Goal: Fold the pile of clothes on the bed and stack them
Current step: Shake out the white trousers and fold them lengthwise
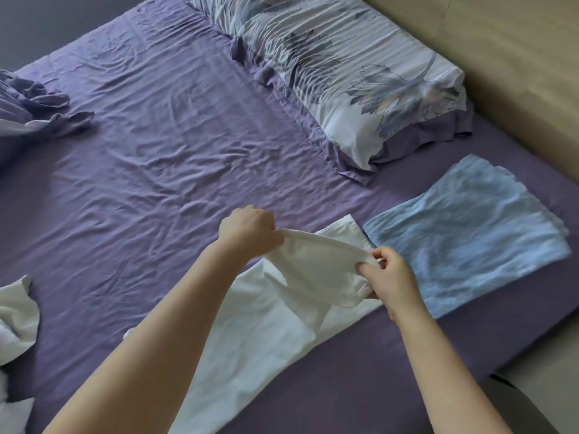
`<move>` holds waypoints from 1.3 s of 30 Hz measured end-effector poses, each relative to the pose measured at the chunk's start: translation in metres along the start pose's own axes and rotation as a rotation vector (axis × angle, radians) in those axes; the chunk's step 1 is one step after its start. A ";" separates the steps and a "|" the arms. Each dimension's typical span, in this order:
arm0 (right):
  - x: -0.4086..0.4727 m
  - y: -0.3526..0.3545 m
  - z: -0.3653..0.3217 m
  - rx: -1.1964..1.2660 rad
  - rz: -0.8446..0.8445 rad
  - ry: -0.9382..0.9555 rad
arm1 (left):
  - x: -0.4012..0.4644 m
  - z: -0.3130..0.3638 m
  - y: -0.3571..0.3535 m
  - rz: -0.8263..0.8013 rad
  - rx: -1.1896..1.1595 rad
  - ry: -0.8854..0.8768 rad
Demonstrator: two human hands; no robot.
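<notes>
Both hands (pixel 247 228) (pixel 390 277) pinching smooth white garment (pixel 250 333), folded nubbly blue towel (pixel 463 239) beside

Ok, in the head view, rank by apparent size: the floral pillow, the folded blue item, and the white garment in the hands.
1. floral pillow, covers the most of the picture
2. white garment and folded blue item: look alike in area; the white one lies nearer the camera and is partly behind the arms, so unranked.
</notes>
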State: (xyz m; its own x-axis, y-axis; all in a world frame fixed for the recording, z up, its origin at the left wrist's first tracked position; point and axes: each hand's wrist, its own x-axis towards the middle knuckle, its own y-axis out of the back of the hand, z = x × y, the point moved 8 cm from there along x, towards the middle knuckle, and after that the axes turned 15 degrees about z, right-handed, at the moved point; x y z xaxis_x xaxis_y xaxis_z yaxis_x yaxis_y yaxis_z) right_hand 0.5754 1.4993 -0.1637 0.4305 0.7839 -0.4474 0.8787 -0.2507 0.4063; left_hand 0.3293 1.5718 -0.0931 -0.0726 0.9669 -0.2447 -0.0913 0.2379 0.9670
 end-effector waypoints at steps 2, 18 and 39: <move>0.000 0.004 0.008 0.014 -0.015 -0.032 | 0.003 0.001 -0.001 -0.023 -0.066 0.087; 0.014 0.035 0.054 0.093 -0.169 -0.146 | 0.059 0.098 -0.068 -0.202 -0.643 0.006; 0.007 -0.036 0.066 -1.099 -0.166 1.084 | 0.064 0.113 -0.175 0.051 -0.667 0.037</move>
State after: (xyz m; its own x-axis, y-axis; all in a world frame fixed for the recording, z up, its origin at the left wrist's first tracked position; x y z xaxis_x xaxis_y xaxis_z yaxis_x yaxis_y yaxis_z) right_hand 0.5606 1.4766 -0.2339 -0.4293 0.9027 0.0280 0.1131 0.0230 0.9933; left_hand 0.4528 1.6027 -0.2697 -0.1255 0.9688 -0.2138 -0.6805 0.0728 0.7291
